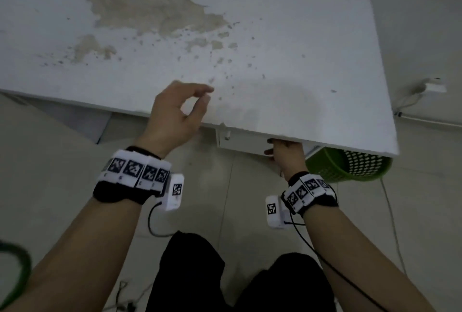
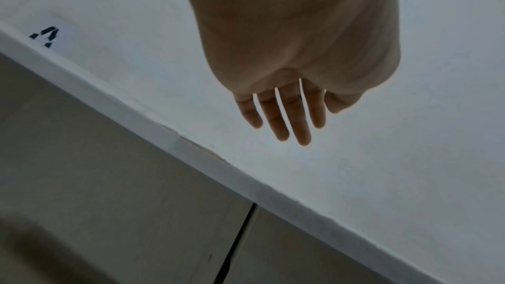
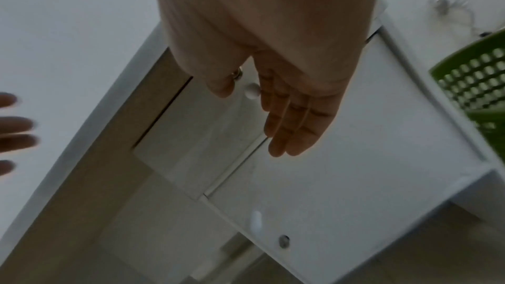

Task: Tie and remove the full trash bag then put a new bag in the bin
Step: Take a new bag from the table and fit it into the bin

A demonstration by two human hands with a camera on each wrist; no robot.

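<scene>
A green perforated bin [image 1: 350,166] [image 3: 470,85] stands on the floor under the right end of the white table [image 1: 275,37]. No trash bag shows in any view. My left hand [image 1: 206,94] [image 2: 284,122] hovers over the table's front edge with loosely bent fingers and holds nothing. My right hand [image 1: 282,151] [image 3: 254,120] reaches below the table edge to a white drawer front [image 3: 207,137]. Its fingers are straight, and a small white knob [image 3: 251,92] sits between thumb and index finger. The fingertips are hidden under the table in the head view.
The table top carries brown stains [image 1: 150,9]. A second drawer front [image 3: 327,180] lies below the first. A white power adapter [image 1: 435,85] and cables lie on the tiled floor at the right. A green curved object [image 1: 15,261] is at the lower left.
</scene>
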